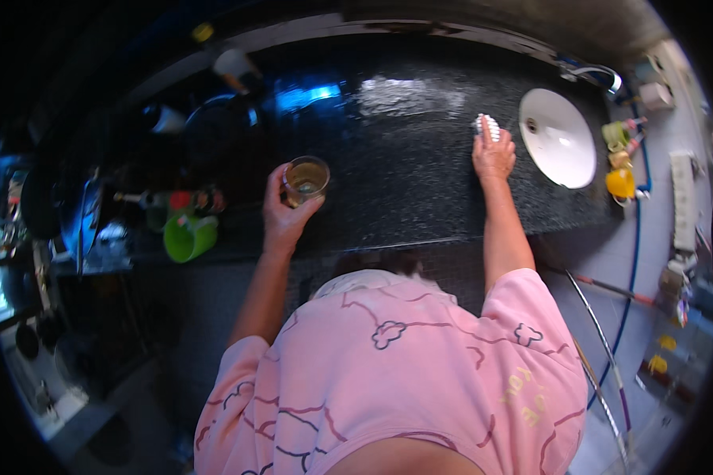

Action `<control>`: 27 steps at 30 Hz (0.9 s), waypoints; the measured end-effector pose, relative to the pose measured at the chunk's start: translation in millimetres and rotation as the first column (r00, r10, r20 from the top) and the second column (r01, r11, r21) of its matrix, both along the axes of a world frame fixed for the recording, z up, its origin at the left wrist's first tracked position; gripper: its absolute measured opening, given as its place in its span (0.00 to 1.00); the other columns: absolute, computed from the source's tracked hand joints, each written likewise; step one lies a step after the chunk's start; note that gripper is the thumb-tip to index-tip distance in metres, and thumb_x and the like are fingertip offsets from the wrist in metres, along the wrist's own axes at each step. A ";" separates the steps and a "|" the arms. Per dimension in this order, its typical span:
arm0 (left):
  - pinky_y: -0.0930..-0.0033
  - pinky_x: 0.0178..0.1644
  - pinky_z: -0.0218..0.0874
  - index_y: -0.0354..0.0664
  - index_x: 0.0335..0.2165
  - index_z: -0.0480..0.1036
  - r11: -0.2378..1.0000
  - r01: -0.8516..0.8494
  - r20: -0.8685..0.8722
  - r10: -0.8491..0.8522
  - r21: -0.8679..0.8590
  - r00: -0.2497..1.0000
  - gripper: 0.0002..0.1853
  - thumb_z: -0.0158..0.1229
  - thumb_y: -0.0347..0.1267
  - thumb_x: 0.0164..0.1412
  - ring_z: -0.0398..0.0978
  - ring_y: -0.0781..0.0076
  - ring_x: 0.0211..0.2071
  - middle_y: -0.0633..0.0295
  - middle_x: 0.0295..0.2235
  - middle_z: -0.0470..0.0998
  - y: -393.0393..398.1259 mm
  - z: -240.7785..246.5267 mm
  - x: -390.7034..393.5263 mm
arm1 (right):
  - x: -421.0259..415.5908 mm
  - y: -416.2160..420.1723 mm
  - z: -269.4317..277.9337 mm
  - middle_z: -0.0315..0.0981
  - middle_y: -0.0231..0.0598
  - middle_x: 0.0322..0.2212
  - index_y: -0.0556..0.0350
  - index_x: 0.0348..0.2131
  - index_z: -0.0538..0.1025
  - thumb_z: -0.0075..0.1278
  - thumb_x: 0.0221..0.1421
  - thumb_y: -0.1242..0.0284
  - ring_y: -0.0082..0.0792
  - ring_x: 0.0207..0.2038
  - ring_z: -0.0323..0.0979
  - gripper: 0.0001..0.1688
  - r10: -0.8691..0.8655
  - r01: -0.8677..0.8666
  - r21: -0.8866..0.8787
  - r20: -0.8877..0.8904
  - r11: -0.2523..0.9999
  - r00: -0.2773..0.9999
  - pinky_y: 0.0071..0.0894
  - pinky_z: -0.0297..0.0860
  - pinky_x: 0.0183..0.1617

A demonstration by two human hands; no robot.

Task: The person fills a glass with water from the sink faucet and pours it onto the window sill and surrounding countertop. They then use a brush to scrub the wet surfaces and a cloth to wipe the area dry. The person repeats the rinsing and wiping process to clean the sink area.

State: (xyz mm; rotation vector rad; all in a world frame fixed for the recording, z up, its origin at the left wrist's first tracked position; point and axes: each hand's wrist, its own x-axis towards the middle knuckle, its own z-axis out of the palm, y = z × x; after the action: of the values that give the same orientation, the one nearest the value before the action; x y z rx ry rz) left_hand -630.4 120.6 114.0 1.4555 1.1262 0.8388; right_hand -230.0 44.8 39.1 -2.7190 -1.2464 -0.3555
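Note:
A transparent cup (306,177) is in my left hand (286,208), thumb and fingers wrapped around its side. The cup's open mouth faces up toward me; whether there is liquid in it I cannot tell. Farther right, my right hand (494,157) is on a white scrubbing brush (488,127), with its fingers over the brush's near end. Brush and hand are low over the speckled black stone countertop (392,178), just left of the white oval sink basin (561,148). Most of the brush's underside is hidden.
A curved faucet (600,72) rises behind the basin. Cups and brushes, including a yellow cup (620,183), hang by the right wall near a blue hose (637,237). A green container (189,238) is at the counter's front left. Long poles (600,338) lean at lower right.

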 end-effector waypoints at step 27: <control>0.59 0.50 0.56 0.44 0.46 0.65 0.719 0.488 -0.483 -0.240 0.494 0.842 0.37 0.68 0.33 0.32 0.67 0.56 0.43 0.57 0.40 0.71 -62.7 -2.8 326.3 | 111.7 -132.5 6.2 0.60 0.42 0.45 0.23 0.55 0.65 0.51 0.49 0.62 0.43 0.44 0.62 0.32 0.160 -0.125 0.215 -0.155 0.969 0.975 0.42 0.61 0.44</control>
State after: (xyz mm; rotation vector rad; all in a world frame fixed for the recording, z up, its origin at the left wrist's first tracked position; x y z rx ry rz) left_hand -304.1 57.9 111.3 2.3878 0.8052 0.6517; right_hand -118.3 -87.8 45.3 -2.4149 -1.2728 -0.2141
